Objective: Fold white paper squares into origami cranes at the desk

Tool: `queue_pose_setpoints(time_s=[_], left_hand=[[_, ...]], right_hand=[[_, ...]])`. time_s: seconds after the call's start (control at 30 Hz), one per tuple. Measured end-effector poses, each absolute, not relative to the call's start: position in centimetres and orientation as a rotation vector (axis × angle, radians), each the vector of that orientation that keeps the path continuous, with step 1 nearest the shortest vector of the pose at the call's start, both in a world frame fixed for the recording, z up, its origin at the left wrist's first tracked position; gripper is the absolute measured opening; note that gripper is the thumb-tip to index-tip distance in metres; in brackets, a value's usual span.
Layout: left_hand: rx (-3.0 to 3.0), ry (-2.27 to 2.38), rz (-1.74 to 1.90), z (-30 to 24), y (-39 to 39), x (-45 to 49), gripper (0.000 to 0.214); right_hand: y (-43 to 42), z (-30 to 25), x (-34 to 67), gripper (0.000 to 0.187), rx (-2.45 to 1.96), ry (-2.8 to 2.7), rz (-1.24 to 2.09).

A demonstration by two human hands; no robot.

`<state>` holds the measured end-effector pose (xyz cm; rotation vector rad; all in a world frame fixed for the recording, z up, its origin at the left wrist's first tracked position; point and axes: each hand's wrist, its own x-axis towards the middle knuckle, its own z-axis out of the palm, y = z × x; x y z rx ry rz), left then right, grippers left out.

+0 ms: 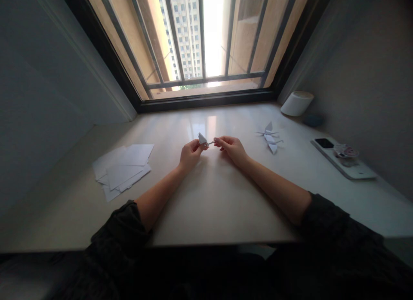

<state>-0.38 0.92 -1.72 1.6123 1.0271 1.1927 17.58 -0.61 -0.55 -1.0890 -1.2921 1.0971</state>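
A small white folded paper crane (202,139) is held between my two hands, above the middle of the white surface. My left hand (191,154) is closed on its body, with the thumb and fingers pinching it. From the right, my right hand (232,149) pinches the thin pointed end of the same paper with thumb and forefinger. Part of the folded paper is hidden behind the left fingers. To the right of my hands lie finished-looking paper cranes (269,139) with thin points and spread wings, close together on the surface.
A loose pile of white paper sheets (125,169) lies at the left. Toward the right edge sits a phone (342,159) with a small ring-like attachment. A white cylindrical object (297,103) stands by the right wall. Beyond the surface is a barred window (206,103).
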Motion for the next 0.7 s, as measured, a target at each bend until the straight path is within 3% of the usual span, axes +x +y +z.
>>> queue_pose_setpoints(time_s=[0.7], left_hand=[[1.546,1.024,1.149,-1.32,0.64,-0.10,0.027]], right_hand=[[-0.30,-1.23,17.54,0.036,-1.143,-1.364,0.839]])
